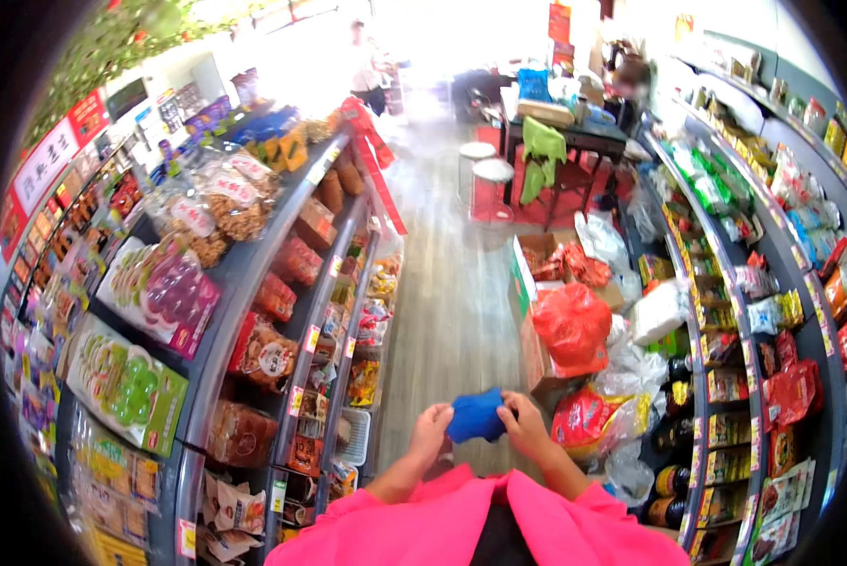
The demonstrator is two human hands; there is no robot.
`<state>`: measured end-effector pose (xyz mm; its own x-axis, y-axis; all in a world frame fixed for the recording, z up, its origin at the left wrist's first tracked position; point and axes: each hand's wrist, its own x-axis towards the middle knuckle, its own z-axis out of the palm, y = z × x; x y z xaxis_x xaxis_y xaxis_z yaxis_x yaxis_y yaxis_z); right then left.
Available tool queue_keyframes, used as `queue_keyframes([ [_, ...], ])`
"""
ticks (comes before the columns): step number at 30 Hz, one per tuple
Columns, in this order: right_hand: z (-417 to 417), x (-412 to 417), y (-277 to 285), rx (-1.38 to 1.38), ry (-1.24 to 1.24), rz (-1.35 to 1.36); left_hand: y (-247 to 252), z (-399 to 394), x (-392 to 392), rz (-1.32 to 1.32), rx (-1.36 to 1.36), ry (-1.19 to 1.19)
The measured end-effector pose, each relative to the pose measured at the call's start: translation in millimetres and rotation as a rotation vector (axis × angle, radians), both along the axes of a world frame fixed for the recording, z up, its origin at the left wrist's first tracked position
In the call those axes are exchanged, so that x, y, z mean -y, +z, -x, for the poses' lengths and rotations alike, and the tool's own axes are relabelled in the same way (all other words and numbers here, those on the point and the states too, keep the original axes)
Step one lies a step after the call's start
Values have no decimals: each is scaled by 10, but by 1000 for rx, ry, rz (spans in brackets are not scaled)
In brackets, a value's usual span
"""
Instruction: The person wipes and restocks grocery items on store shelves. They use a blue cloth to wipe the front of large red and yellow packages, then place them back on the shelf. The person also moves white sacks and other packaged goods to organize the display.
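A small folded blue cloth point(475, 416) is stretched between my two hands in front of the pink jacket I wear. My left hand point(434, 426) grips its left edge with thumb and fingers. Its right edge is pinched by my right hand point(526, 422). Beyond and to the right of the cloth, a full red plastic bag point(572, 329) rests on a cardboard box point(526, 304). Beside my right forearm lies a red and yellow plastic package point(584, 421).
Shelves of packaged snacks point(271, 361) line the left side; grocery shelves point(731, 396) line the right. A wooden-look floor point(437, 283) runs between them. Farther off are round stools point(492, 170), a dark table point(572, 131) with a green cloth point(542, 156), and a standing person point(368, 71).
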<state>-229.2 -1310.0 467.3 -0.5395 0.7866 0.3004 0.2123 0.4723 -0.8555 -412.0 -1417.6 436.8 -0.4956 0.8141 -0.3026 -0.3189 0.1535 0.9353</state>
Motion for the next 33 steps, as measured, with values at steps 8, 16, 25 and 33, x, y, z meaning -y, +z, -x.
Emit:
queue_keyframes([
  [8, 628, -1136, -93, 24, -169, 360, -14, 623, -1319, 11, 30, -486],
  [16, 1219, -2483, -123, -301, -355, 591, -18, 1050, -2934, 14, 103, -640],
  [25, 1414, -3750, -370, -33, -11, 567, -77, 1309, -4412, 282, 533, -432],
  [33, 1513, -5714, -1073, 132, -286, 574, -82, 2071, -5945, 164, 84, -488],
])
